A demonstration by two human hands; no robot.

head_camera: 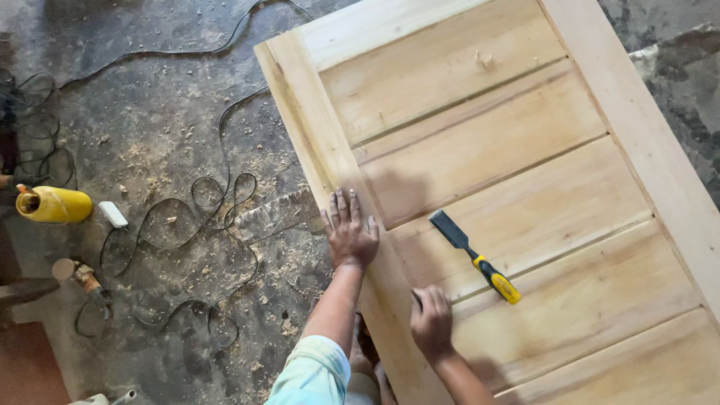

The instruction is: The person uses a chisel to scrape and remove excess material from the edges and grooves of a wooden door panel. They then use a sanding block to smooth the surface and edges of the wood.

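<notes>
Presently, the left hand (349,234) lies flat and palm-down on the left stile of a pale wooden door (517,187), fingers (343,204) spread open and gripping nothing. Its position on the frame edge suggests it is steadying the piece or bracing the person's weight. The right hand (431,321) rests lower down on the same stile, where stile meets panel, with its fingers curled inward. It appears to pinch something small and dark against the wood, but the object is too hidden to identify, so I cannot tell what, if anything, is gripped.

A chisel (475,256) with a dark blade and a yellow-and-black handle lies loose on a door panel, just beside and above the right hand, touching neither hand. It sits diagonally, blade up-left, handle toward the person, within easy reach of the right hand.

The door is built of horizontal boards within a frame and lies tilted across the view, apparently raised off the floor.

On the concrete floor (150,112) to the left: scattered sawdust, a tangled black power cable (225,210), a yellow container (54,204) on its side, a small white block (113,214), and a partly visible tool (79,274) near the cable's end. All are well apart from both hands.
</notes>
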